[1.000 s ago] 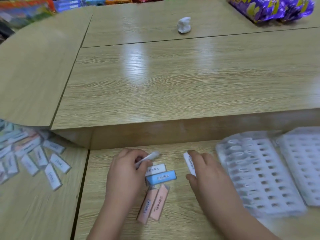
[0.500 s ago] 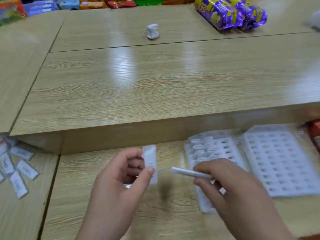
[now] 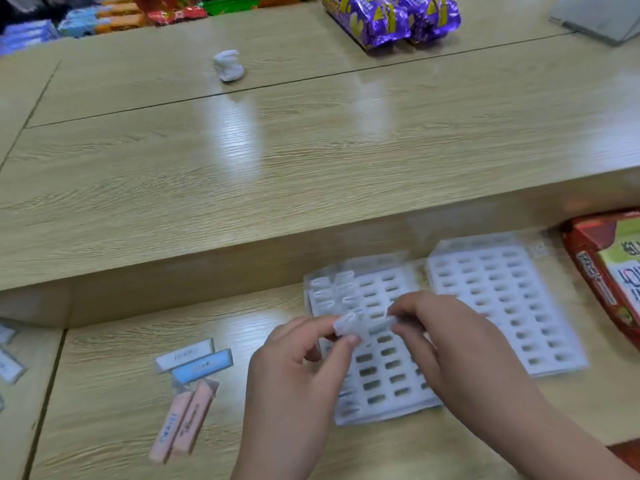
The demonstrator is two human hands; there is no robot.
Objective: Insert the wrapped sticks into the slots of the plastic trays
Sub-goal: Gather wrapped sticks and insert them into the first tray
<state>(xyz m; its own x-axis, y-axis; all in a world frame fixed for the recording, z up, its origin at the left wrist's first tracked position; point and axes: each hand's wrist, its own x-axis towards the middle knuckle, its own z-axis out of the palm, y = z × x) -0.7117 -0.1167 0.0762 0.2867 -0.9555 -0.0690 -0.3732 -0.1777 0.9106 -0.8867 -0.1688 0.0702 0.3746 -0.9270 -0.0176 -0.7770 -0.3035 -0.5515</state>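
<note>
Pinching: left hand (image 3: 304, 372) grips white stick (image 3: 347, 326) | right hand (image 3: 450, 337) grips second stick (image 3: 382, 323) | both blurred, above slotted tray (image 3: 381, 408)

Light: bright, even, from overhead. Glare: two pale streaks on the wooden counter (image 3: 138, 174), one just nearer than the crumpled tissue (image 3: 228, 65), one to its right. Shadow: soft band under the counter ledge, well nearer than the tissue. Blur: motion smear on left hand (image 3: 298, 368), right hand (image 3: 450, 341), the wrapped sticks (image 3: 348, 327) they pinch, and the plastic trays (image 3: 502, 306). Distortion: counter seams slant left of the tissue.
</note>
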